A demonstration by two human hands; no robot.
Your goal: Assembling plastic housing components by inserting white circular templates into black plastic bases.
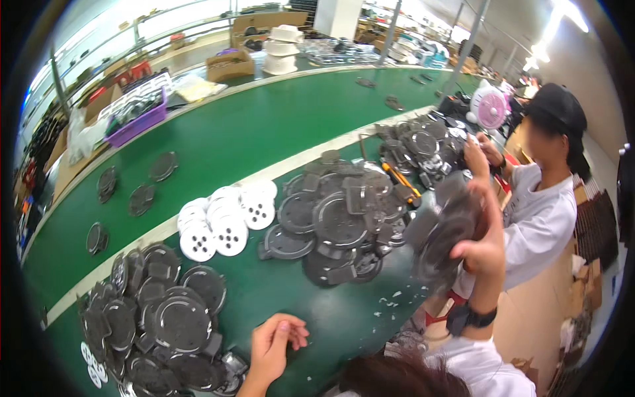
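My right hand (pixel 488 235), with a black band on its wrist, is raised at the right. It grips dark round plastic parts (pixel 440 241), blurred by motion, so I cannot tell how many. Low over the green tabletop, my left hand (pixel 274 341) is loosely bent, with nothing visible in it. A heap of dark round plastic parts with square tabs (pixel 340 218) lies in the middle, left of the held parts. Another heap of the same parts (pixel 178 324) sits beside my left hand. Between the heaps are stacked white discs with dark dots (pixel 228 231).
A co-worker (pixel 542 192) in a black cap works at the right beside a further heap (pixel 420 142) and a pink fan (pixel 489 106). Orange-handled tools (pixel 400 180) lie near the middle heap. Beyond a pale strip, a green belt (pixel 264 126) carries scattered parts. A purple basket (pixel 139 122) stands behind.
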